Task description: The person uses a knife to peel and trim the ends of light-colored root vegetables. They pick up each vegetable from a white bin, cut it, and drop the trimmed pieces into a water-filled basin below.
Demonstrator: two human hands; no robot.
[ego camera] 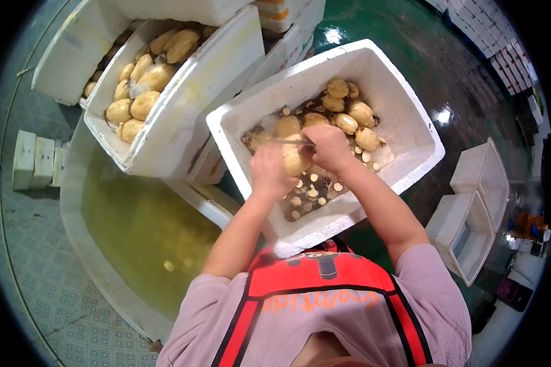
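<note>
My left hand [272,169] grips a pale lotus root section [295,158] over a white foam box [418,124]. In my right hand [329,146] is a knife [287,141], its blade pointing left across the upper part of that root; the motion is blurred. Several lotus root sections [361,113] lie along the far side of the box, some with dark, fibrous ends. Many small cut root ends [321,201] and dark scraps lie in the near part of the box, below my hands.
A second foam box [202,105] full of lotus roots stands at upper left, with more boxes around it. Below it is a large tub [92,261] of yellowish-green water. Two white foam boxes [461,229] sit on the wet green floor at right. Stacked boxes [482,27] stand at upper right.
</note>
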